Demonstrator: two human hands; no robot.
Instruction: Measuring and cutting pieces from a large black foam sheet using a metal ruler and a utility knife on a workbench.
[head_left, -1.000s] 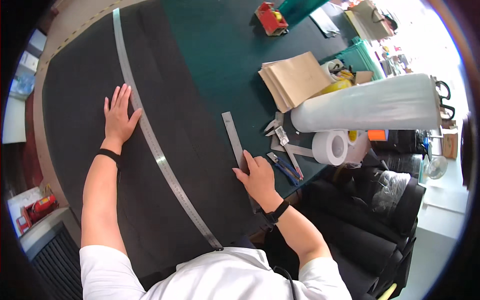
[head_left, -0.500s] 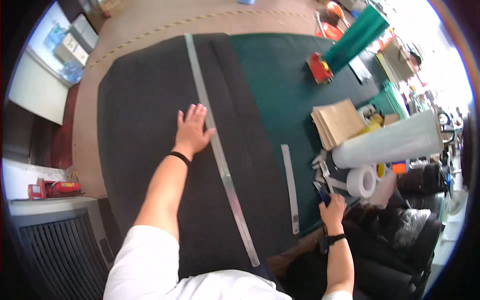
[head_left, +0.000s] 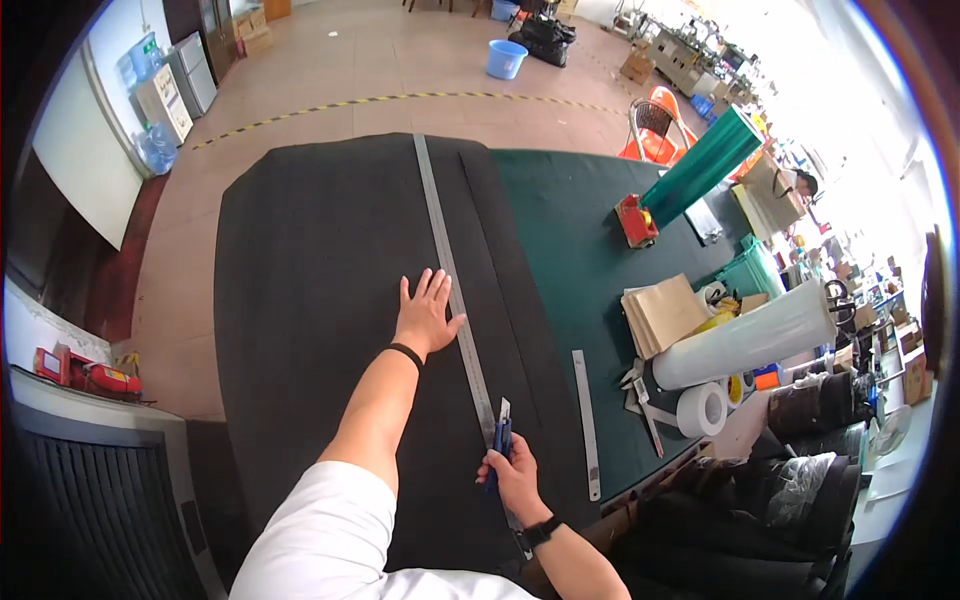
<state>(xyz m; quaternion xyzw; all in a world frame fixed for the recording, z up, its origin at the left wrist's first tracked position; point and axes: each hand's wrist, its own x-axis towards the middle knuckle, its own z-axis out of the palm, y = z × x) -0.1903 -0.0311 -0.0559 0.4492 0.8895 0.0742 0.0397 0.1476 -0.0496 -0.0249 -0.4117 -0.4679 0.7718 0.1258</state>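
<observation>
Left hand (head_left: 427,322): lay spread, thumb on long silver metal ruler (head_left: 437,226).
Right hand (head_left: 516,480): gripped slim blue utility knife (head_left: 503,434) near green surface's (head_left: 570,240) near edge.

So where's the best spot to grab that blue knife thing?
Probably by its blue handle, coming from the near right, as the right hand holds it. The handle is long and slim, and the pale blade sticks out of its far end, so that end is best left alone.

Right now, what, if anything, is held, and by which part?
The right hand grips the blue knife by its handle; the left hand grips nothing, its thumb on the long ruler.
</observation>
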